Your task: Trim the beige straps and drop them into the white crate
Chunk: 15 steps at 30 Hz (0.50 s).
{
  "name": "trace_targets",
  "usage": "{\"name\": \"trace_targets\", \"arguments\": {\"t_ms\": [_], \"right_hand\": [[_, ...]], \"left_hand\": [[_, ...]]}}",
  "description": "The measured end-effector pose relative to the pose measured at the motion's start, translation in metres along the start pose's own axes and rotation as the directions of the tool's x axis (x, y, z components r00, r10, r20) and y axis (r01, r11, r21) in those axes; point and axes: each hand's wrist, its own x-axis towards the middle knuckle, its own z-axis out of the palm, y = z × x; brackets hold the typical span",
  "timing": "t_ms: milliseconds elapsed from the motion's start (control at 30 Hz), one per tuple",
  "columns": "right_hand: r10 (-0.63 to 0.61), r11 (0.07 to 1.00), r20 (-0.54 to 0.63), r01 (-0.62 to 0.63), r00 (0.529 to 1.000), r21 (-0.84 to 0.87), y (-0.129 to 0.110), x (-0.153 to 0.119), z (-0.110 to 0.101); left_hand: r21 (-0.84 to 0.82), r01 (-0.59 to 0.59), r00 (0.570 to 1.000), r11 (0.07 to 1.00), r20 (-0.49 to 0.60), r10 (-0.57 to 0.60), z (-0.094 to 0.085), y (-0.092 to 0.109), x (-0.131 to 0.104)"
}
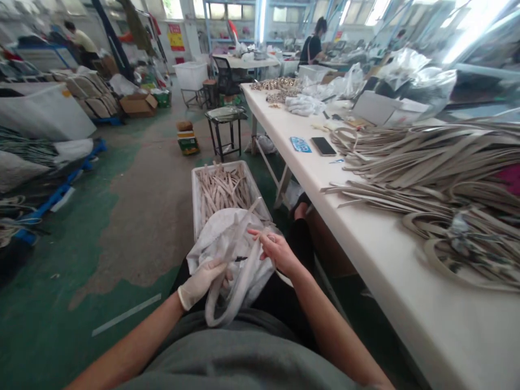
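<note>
Seen from a seated worker's head, two hands work above a lap covered by crumpled white sheeting [211,234]. The left hand [205,279], in a pale glove, is mostly closed, its fingers curled around a long, flat, whitish strap [245,277]. The right hand [278,252], without a glove, pinches the strap between thumb and fingers, with its index finger reaching out toward the left. Between the hands the strap hangs in a U-shaped loop close to the worker's grey top, and narrow lengths rise past the left hand toward a white crate [194,203] filled with similar short strips [219,187]; whether it is all one piece is hard to tell. The slack loop could twist or catch in the folds of the sheeting if the hands pull unevenly. The right hand's hold looks light, so a tug might free that part of the strap. The upper ends, near the crate, could tangle with the jumbled strips if the hands dip forward. At right, a heap of beige straps [406,157] lies on a white table [365,254], some ends close to the edge, where a brushing elbow might drag them off.
</note>
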Motion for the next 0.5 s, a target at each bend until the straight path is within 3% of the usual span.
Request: {"name": "trace_targets", "arguments": {"t_ms": [100, 300, 400, 500], "right_hand": [[-0.048, 0.998, 0.013, 0.048, 0.999, -0.029, -0.006, 0.008, -0.008], [-0.124, 0.992, 0.032, 0.125, 0.992, -0.011, -0.02, 0.015, -0.014], [-0.118, 0.993, 0.03, 0.119, 0.993, -0.021, -0.028, 0.013, -0.017], [-0.109, 0.993, 0.061, 0.111, 0.992, -0.038, -0.035, 0.004, -0.009]], "left_hand": [[0.066, 0.049, 0.997, 0.997, 0.062, -0.053, 0.004, -0.006, -0.003], [0.13, 0.091, 0.992, 0.987, 0.074, -0.102, 0.016, -0.004, -0.014], [0.129, 0.103, 0.991, 0.986, 0.07, -0.113, 0.009, 0.0, -0.017], [0.047, 0.088, 0.994, 0.995, 0.064, -0.091, -0.001, 0.018, -0.017]]}}
